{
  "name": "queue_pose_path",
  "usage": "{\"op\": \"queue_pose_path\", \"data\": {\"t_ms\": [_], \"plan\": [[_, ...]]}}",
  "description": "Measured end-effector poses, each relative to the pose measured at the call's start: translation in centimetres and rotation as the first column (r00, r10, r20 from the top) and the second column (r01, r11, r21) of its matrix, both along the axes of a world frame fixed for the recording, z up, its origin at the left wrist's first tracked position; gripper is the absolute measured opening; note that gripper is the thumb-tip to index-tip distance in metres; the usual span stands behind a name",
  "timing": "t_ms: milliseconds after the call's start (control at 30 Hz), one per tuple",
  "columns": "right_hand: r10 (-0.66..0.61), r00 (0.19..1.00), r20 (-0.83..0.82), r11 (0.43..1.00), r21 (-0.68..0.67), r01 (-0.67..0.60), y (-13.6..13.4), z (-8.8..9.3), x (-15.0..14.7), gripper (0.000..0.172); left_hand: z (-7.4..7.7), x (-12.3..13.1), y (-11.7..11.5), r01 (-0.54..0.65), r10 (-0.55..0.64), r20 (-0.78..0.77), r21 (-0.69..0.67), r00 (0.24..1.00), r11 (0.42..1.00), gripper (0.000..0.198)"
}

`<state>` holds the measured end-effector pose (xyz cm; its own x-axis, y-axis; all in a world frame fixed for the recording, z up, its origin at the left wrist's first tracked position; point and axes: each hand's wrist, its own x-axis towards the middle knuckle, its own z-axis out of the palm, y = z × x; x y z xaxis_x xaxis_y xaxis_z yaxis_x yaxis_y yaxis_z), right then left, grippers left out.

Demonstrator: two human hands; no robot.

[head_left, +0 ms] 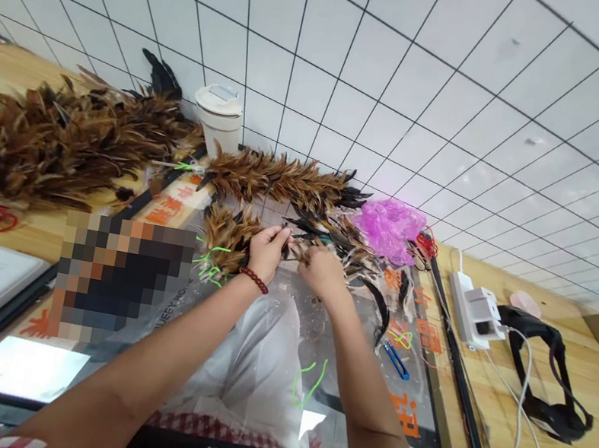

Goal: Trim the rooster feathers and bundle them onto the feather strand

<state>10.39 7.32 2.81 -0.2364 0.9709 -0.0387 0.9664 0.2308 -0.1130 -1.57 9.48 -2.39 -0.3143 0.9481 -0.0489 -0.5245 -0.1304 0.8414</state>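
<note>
Over the glass-topped panel, my left hand (268,251) has its thumb and forefinger pinched together on a dark feather (286,250). A red bead bracelet is on that wrist. Just to its right, my right hand (324,270) has its fingers curled down at loose brown and black feathers (365,263), gripping some by their ends; the fingertips are partly hidden. Close to the left hand's outer side lies a short bunch of brown feathers (229,231). Behind both hands stretches a long brown feather garland (278,178) with a black tip.
A large feather heap (60,135) covers the left, near a white lidded cup (219,121). A purple plastic bag (391,229), blue cutter (397,359) and green ties (310,384) lie rightward. Beyond the black frame are a power strip (464,307), cables and a black strap (545,375).
</note>
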Motion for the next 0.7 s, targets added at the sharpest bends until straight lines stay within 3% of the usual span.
{"op": "queue_pose_path", "data": {"t_ms": [100, 200, 267, 467, 567, 700], "plan": [[-0.087, 0.988, -0.129, 0.995, -0.053, 0.080, 0.6, 0.4, 1.5, 0.022, 0.1, 0.0, -0.1, 0.002, -0.002, -0.017, -0.011, 1.000, 1.000, 0.023], [-0.149, 0.899, -0.411, 0.985, -0.138, 0.101, 1.4, 1.6, 4.3, 0.024, 0.0, 0.0, -0.1, -0.004, 0.004, -0.050, -0.009, 0.999, 1.000, 0.022], [-0.180, 0.852, -0.492, 0.981, -0.154, 0.118, 1.7, 2.3, 6.1, 0.029, -0.1, -0.1, 0.0, 0.000, -0.001, -0.051, -0.012, 0.999, 1.000, 0.022], [-0.237, 0.851, -0.468, 0.955, 0.048, 0.293, 1.6, 2.9, 8.5, 0.025, -0.2, -0.1, 0.1, 0.011, -0.012, -0.050, -0.023, 0.999, 1.000, 0.022], [-0.221, 0.906, -0.362, 0.971, 0.009, 0.240, 1.1, 3.5, 8.5, 0.016, -0.1, 0.0, 0.0, 0.018, -0.019, -0.064, -0.022, 0.998, 1.000, 0.021], [-0.175, 0.971, -0.166, 0.978, -0.148, 0.151, 0.5, 3.8, 7.5, 0.014, 0.0, 0.0, 0.0, 0.021, -0.024, -0.075, -0.036, 0.997, 0.999, 0.021]]}}
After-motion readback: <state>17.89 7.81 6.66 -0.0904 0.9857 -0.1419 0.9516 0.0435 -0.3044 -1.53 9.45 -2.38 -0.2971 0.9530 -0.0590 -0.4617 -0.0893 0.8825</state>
